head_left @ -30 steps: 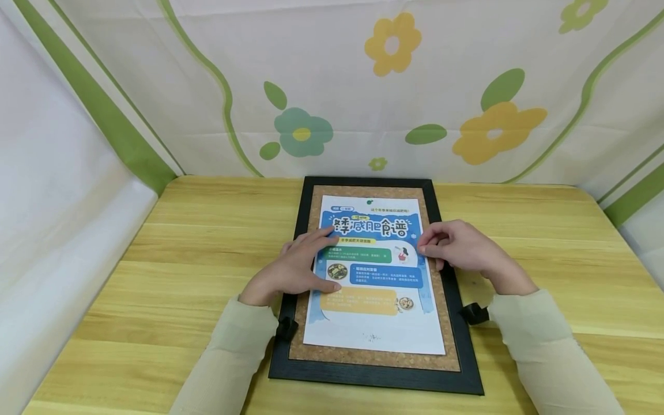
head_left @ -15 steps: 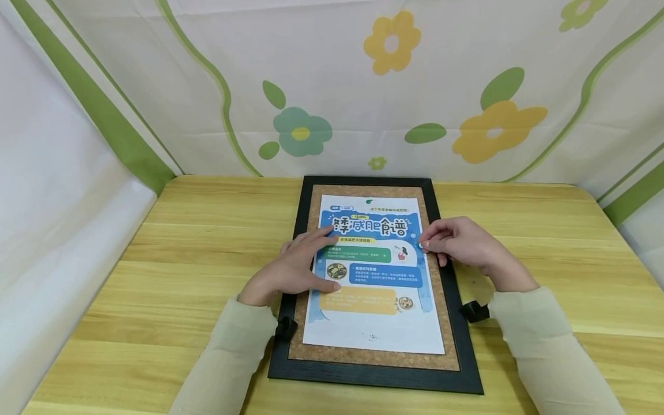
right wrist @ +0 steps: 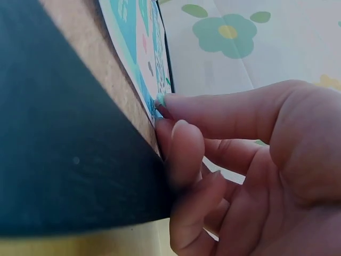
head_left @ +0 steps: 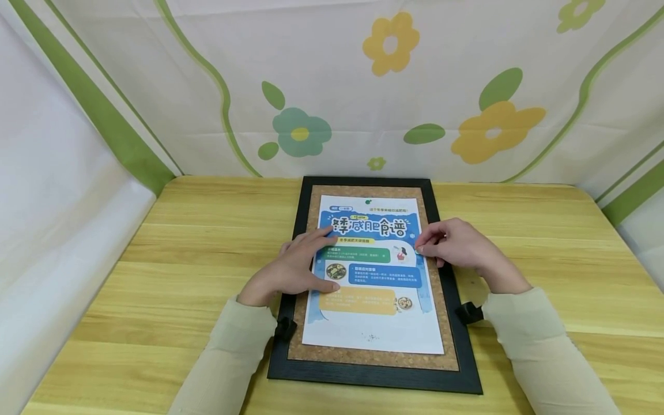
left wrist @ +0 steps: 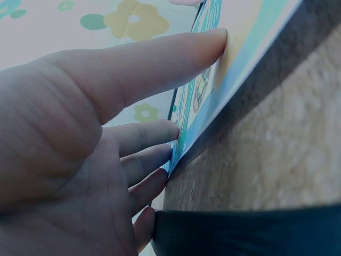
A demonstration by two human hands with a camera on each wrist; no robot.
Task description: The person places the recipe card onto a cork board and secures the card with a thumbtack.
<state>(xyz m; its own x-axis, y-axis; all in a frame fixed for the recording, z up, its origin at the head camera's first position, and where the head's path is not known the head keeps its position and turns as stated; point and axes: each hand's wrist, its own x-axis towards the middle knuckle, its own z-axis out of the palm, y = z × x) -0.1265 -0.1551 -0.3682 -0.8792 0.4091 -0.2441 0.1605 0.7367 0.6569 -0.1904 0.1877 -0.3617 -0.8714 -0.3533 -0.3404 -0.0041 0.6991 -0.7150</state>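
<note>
A printed sheet (head_left: 373, 334) with blue, green and yellow blocks lies on a black-framed corkboard (head_left: 306, 353). At its top middle sits a green pushpin (head_left: 368, 202). My left hand (head_left: 295, 262) rests on the sheet's left side, fingers and thumb spread and fairly straight. In the left wrist view the thumb (left wrist: 170, 58) touches the paper, whose near edge lifts slightly off the cork. My right hand (head_left: 456, 245) is at the sheet's right edge, thumb and index finger pinching a small pale-green pushpin (right wrist: 160, 100), mostly hidden by the fingertips.
The board lies flat on a yellow wood-grain table (head_left: 207, 242). Behind it hangs a white curtain (head_left: 342, 69) printed with flowers. Black straps (head_left: 469, 313) at both wrists hang close to the board's frame.
My right thumb and index finger shift slightly at the sheet's right edge, the pale-green pushpin showing briefly half a second ago. The left hand stays in place.
</note>
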